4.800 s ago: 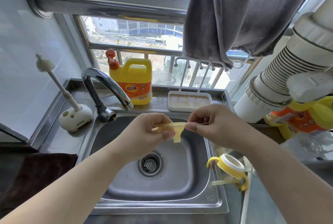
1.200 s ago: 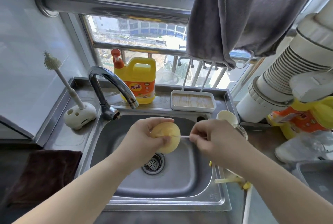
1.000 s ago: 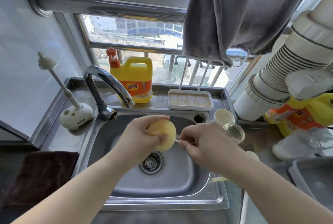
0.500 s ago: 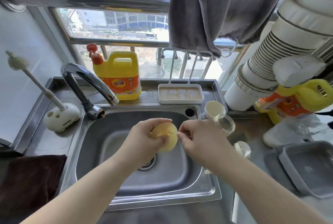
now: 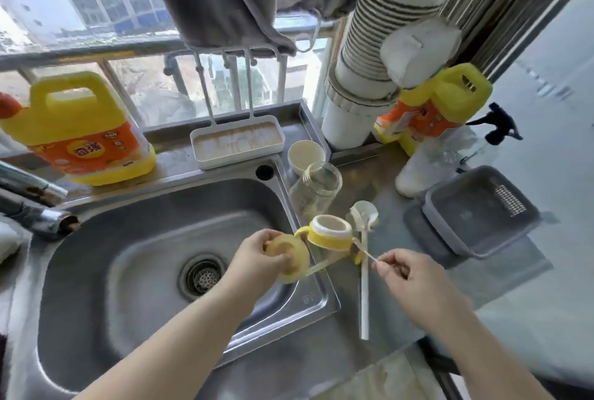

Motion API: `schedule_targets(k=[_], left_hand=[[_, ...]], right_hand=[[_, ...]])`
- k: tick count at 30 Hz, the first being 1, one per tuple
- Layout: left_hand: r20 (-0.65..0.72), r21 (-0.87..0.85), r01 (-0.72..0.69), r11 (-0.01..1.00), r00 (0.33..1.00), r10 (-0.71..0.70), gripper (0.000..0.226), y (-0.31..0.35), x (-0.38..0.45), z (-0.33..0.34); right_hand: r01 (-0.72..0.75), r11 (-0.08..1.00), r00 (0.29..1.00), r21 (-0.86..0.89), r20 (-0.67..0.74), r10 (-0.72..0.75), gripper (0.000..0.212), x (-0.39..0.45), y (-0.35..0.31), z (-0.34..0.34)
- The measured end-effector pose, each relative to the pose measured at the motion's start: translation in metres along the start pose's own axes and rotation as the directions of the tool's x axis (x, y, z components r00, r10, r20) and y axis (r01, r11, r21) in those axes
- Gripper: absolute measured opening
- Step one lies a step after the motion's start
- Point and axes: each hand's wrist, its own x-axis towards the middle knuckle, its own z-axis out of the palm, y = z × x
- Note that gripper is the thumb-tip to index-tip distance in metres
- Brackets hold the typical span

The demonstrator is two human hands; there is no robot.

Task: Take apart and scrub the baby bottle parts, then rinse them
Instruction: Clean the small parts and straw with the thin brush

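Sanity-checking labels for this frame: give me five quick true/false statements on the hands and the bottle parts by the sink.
1. The left hand holds a round yellow silicone part over the sink's right edge. True.
2. The right hand grips the long-handled bottle brush. False: it pinches a thin straw brush; the bottle brush lies on the counter.
3. The clear glass bottle stands uncapped on the counter beside the sink. True.
4. The yellow handled collar lies in the sink basin. False: it sits on the counter, right of the sink.
5. The grey drain basket holds the bottle parts. False: no bottle parts show in it.
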Motion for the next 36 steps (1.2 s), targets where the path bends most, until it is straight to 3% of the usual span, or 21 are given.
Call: schedule_targets(k=[9, 19, 27, 31, 36], left_hand=[[0.089, -0.076, 0.134, 0.988, 0.988, -0.127, 0.019, -0.009, 0.01, 0.079], [0.098, -0.033, 0.14, 0.99, 0.986, -0.136, 0.016, -0.021, 0.019, 0.11], [-0.002, 0.108, -0.014, 0.994, 1.0, 0.014, 0.013, -0.019, 0.012, 0.1], [-0.164, 0.409, -0.133, 0.903, 0.962, 0.217, 0.005, -0.024, 0.014, 0.081], [-0.089, 0.535, -0.092, 0.84, 0.982, 0.164, 0.015, -0.031, 0.025, 0.082]], right_hand=[[-0.161, 0.963, 0.975, 0.218, -0.119, 0.19, 0.012, -0.011, 0.066, 0.006], [-0.204, 0.928, 0.974, 0.313, -0.027, 0.223, 0.014, -0.005, 0.086, 0.025], [-0.165, 0.908, 0.986, 0.386, 0.038, 0.163, 0.019, 0.014, 0.069, 0.052], [-0.154, 0.899, 0.988, 0.41, 0.049, 0.147, 0.02, 0.017, 0.061, 0.059], [-0.148, 0.907, 0.989, 0.393, 0.036, 0.146, 0.019, 0.017, 0.059, 0.063]])
